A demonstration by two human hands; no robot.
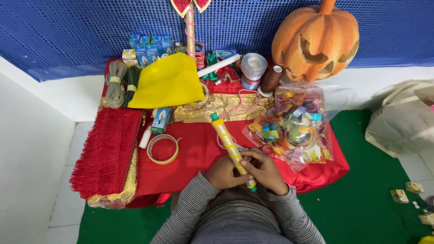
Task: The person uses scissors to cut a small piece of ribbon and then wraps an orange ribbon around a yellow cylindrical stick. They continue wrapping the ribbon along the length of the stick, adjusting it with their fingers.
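Both my hands hold a long stick (227, 141) wrapped in gold paper with yellow bands and green ends, slanting up and to the left over the red cloth (199, 153). My left hand (222, 172) grips its lower part from the left. My right hand (264, 169) closes on it from the right, fingers pressed near the lower end. Striped sleeves cover both forearms.
A tape roll (162, 149) lies left of the stick. A clear bag of coloured paper bits (294, 124) sits to the right. Further back are a yellow cloth (168, 82), cord coils (116, 83), ribbon spools (253, 68), small boxes (149, 45), an orange pumpkin (316, 38). Red fringe (106, 151) hangs at left.
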